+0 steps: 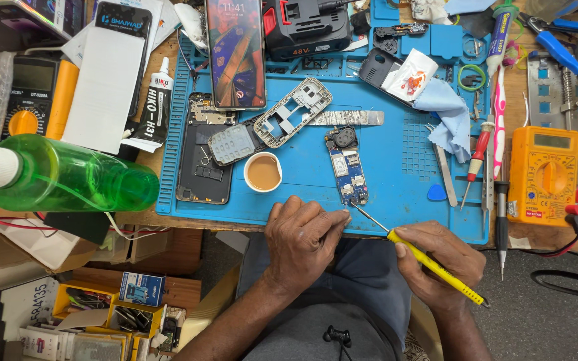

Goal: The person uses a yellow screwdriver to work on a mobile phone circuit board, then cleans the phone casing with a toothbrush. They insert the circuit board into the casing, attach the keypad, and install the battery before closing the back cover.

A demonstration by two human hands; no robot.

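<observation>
My right hand grips a yellow-handled screwdriver at the near edge of the blue work mat. Its metal tip points up-left toward my left hand. My left hand rests on the mat's near edge, fingers curled, fingertips pinched next to the tip; whether they hold anything is hidden. Just beyond the fingers lies a small blue circuit board. A grey phone frame, a keypad piece and a small cup of brown liquid lie farther left on the mat.
A green spray bottle lies at left. A lit smartphone and an opened dark phone sit at the mat's upper left. An orange multimeter, tweezers, screwdrivers and a blue cloth are at right. A glue bottle stands left.
</observation>
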